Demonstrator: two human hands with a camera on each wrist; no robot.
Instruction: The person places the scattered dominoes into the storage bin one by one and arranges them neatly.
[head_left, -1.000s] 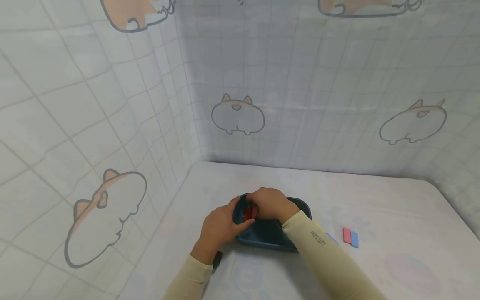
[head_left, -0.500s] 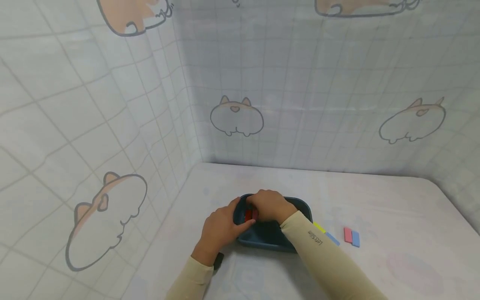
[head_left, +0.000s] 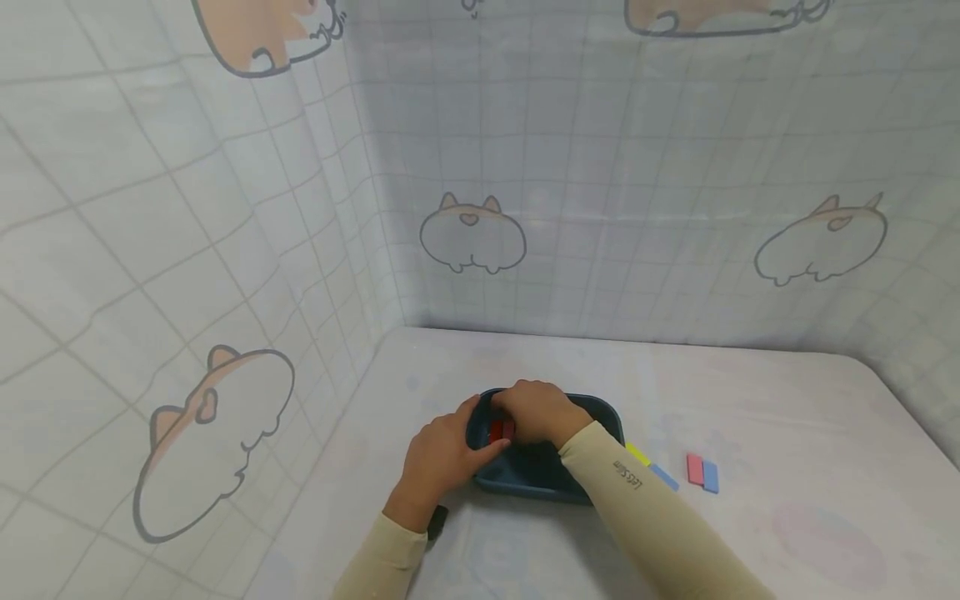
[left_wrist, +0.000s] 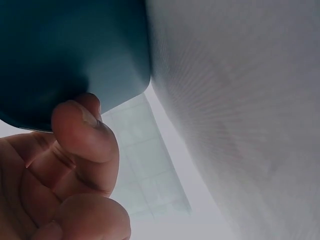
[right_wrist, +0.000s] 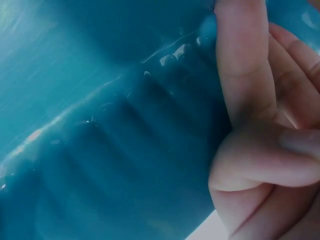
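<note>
A dark teal tray [head_left: 532, 492] with raised walls stands on the table in the head view. My left hand [head_left: 442, 454] grips its left rim, with the thumb reaching inward over the tray. Bent fingers [left_wrist: 82, 135] lie against the outer wall in the left wrist view. My right hand [head_left: 536, 412] reaches down into the left part of the tray, its fingers curled at a small red block [head_left: 497, 431]. A darker red face [head_left: 509, 430] shows right beside it. The fingertips are mostly hidden. In the right wrist view, the tray's ribbed wall [right_wrist: 115, 150] runs beside the hand.
Right of the tray lie a yellow strip [head_left: 637, 453] and a blue strip [head_left: 663, 477], partly behind the right sleeve. Farther right, a pink piece [head_left: 695, 468] and a blue piece [head_left: 710, 477] lie side by side. Patterned white sheets [head_left: 585, 250] rise behind and at the sides.
The red block and the right hand's fingers shift very slightly inside the tray. The left hand keeps its place at the rim. The head view drifts a little.
</note>
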